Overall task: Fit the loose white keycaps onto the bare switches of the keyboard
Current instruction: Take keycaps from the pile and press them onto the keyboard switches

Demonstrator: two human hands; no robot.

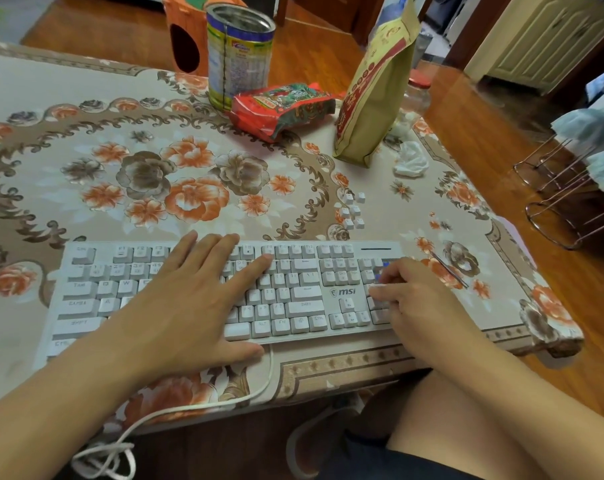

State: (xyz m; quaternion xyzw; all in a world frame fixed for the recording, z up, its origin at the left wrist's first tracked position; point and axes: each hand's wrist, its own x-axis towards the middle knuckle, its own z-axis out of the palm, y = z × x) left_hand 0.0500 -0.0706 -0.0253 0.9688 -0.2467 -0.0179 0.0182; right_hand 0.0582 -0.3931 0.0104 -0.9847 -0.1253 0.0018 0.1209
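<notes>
A white keyboard point(293, 299) lies along the near edge of the table. My left hand point(196, 299) rests flat on its middle keys, fingers straight and spread. My right hand point(408, 292) is over the number pad at the keyboard's right end, fingers curled, pinching a white keycap point(376, 287) down against the pad. A bare blue switch point(385, 263) shows just above those fingers. Several loose white keycaps point(352, 211) lie on the tablecloth behind the keyboard's right part.
A flowered tablecloth point(120, 168) covers the table. At the back stand a tin can point(238, 53), a red snack bag point(283, 107) and a tall paper bag point(376, 91). A crumpled tissue point(409, 161) and a thin metal tool point(449, 268) lie at right. The keyboard's cable point(196, 407) hangs off the front edge.
</notes>
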